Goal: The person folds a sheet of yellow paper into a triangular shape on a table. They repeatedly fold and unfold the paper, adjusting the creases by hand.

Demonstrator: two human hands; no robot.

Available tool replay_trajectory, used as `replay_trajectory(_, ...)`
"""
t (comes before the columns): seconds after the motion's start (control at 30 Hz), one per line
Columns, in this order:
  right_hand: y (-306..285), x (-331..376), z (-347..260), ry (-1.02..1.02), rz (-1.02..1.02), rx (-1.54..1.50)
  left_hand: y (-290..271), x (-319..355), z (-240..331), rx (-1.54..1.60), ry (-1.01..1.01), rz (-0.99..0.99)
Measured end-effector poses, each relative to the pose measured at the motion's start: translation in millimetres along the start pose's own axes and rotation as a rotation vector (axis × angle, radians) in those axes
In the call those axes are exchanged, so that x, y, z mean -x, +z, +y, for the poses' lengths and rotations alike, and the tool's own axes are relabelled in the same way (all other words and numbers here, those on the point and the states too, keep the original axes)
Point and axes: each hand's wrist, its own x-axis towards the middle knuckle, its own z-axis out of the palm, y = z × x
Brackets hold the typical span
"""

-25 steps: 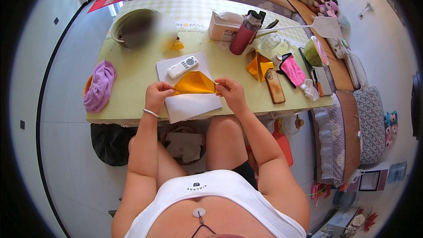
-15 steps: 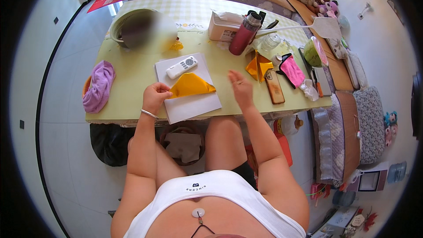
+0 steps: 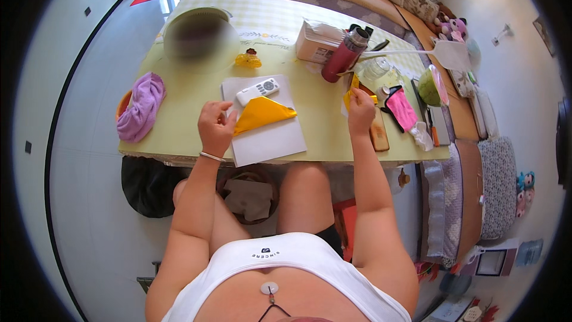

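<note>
Two yellow papers (image 3: 262, 113), one remote (image 3: 257, 90), one flask (image 3: 342, 56).

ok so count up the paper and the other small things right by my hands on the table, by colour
Yellow-orange folded paper by the left hand: 1
Yellow-orange paper pieces at the right hand: 1 bunch, count unclear
White sheet: 1
White remote: 1
Purple cloth: 1
Total: 5

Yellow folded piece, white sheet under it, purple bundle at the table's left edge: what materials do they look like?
Yellow folded piece: likely paper, matte, with sharp straight creases and a pointed tip. The left hand rests at its left end.
White sheet: paper or thin card, flat, matte, with crisp edges.
Purple bundle: soft fabric, probably a towel or cloth, going by its rounded rolled folds and fuzzy look.
</note>
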Motion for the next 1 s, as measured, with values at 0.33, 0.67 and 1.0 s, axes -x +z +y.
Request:
replay_trajectory(0.33, -16, 49, -149, 0.452, -0.182, -1.372, 4, 4, 9, 0.879, -0.514, -0.336)
replay_trajectory(0.67, 15, 93, -173, 0.364, -0.448, -1.19, -25, -12, -1, 1.356, -0.664, -0.353)
replay_trajectory(1.0, 12, 96, -179, 0.197, -0.498, -0.939, -22, -7, -10, 0.83, -0.584, -0.443)
